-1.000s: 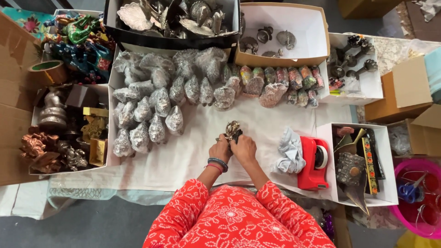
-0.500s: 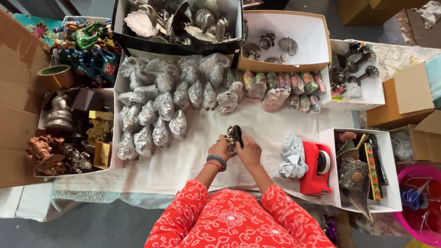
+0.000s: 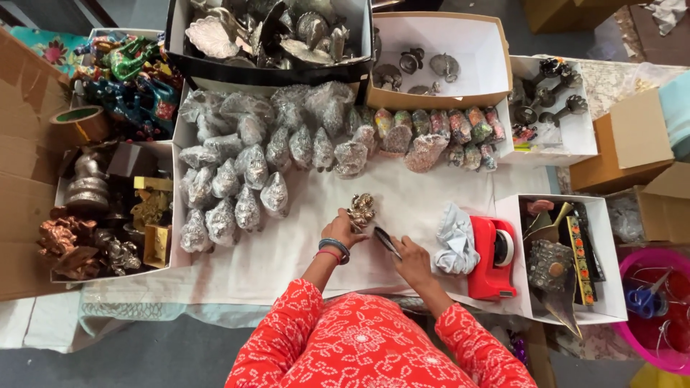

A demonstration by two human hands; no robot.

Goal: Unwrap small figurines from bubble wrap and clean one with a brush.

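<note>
Gripping metal figurine (image 3: 361,210), left hand (image 3: 343,228) fingers closed.

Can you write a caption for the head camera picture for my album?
Left hand holds a small metal figurine; right hand holds a dark flat piece.

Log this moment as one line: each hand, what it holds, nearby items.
left hand: holds small metal figurine | right hand: holds dark flat piece | nearby: red tape dispenser, crumpled cloth, wrapped figurines
</note>
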